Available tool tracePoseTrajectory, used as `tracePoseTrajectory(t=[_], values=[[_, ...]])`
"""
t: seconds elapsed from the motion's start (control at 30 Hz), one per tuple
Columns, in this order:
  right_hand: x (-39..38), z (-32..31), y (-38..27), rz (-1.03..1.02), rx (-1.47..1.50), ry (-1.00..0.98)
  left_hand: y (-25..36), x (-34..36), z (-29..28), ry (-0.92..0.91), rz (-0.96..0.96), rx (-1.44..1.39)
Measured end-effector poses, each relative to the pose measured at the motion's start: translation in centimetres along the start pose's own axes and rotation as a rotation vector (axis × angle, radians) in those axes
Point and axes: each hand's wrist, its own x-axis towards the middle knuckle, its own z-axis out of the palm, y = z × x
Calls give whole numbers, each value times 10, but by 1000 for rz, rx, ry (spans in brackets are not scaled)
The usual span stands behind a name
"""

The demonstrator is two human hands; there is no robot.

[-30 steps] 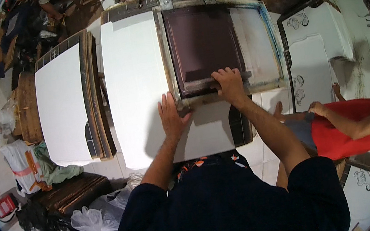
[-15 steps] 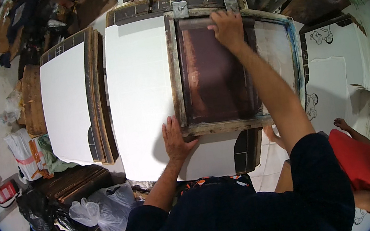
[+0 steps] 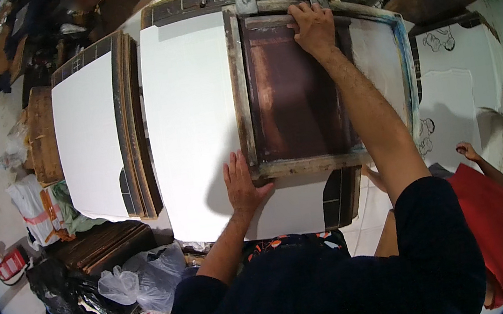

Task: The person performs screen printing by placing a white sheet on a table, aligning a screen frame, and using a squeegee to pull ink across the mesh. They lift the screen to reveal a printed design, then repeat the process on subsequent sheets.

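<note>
A wooden-framed printing screen with dark brown mesh lies over a white cloth on a board. My left hand rests flat on the cloth at the frame's near left corner, fingers spread and thumb close to the frame. My right hand is at the far end of the screen, fingers curled over a greyish bar that looks like a squeegee. My right forearm crosses the mesh and hides part of it. Metal hinge clamps hold the frame's far edge.
To the left stands another board with white cloth. At the right lie cloths with line drawings. A person in red is close at my right. Plastic bags and stacked boards lie at the lower left.
The right hand and the bar have shifted slightly toward the far edge of the screen. My left hand stays flat by the frame. The person in red has moved an arm.
</note>
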Motion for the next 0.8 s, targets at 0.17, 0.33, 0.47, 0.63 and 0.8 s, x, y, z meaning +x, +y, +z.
tracePoseTrajectory(t=[0.17,0.33,0.47,0.63,0.8], values=[[-103,-41,-29,10,14,-85,1,2,0,33,18,-24],[-248,-102,-88,82,63,-208,-2,1,2,47,44,-18],[-295,-116,-104,121,112,-237,-5,2,5,55,45,-87],[-280,-116,-98,66,76,-99,1,9,11,139,-57,-323],[-240,-127,-78,33,201,-92,10,6,6,132,-157,-812]])
